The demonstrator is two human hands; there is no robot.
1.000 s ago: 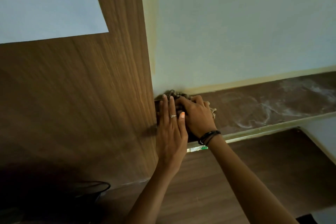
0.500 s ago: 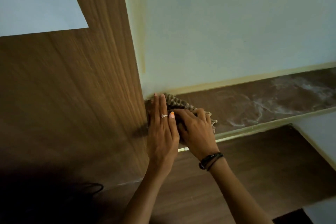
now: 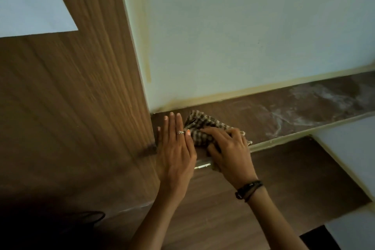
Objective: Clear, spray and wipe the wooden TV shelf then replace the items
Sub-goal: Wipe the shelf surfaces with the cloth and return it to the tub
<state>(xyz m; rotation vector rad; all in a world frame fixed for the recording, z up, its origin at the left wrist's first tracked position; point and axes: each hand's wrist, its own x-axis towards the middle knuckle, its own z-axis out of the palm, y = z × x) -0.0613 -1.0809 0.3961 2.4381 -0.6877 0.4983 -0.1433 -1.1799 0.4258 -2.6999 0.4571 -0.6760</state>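
A narrow wooden shelf (image 3: 274,111) runs along the pale wall, with whitish smears of spray or dust on its right part. A brown checked cloth (image 3: 199,126) lies bunched on the shelf's left end. My right hand (image 3: 227,150) grips the cloth from the front edge, fingers curled over it. My left hand (image 3: 175,146) lies flat with straight fingers on the shelf beside the cloth, against the wooden side panel; a ring shows on one finger.
A tall wooden panel (image 3: 81,107) stands left of the shelf, with a white-bordered dark screen (image 3: 30,6) at the top left. Below the shelf is a wider wooden surface (image 3: 284,178). A dark rounded object (image 3: 89,217) sits at the lower left.
My right hand has dragged the cloth a little rightward and toward the front edge, away from the corner. My left hand stayed flat by the panel. The camera shifted slightly.
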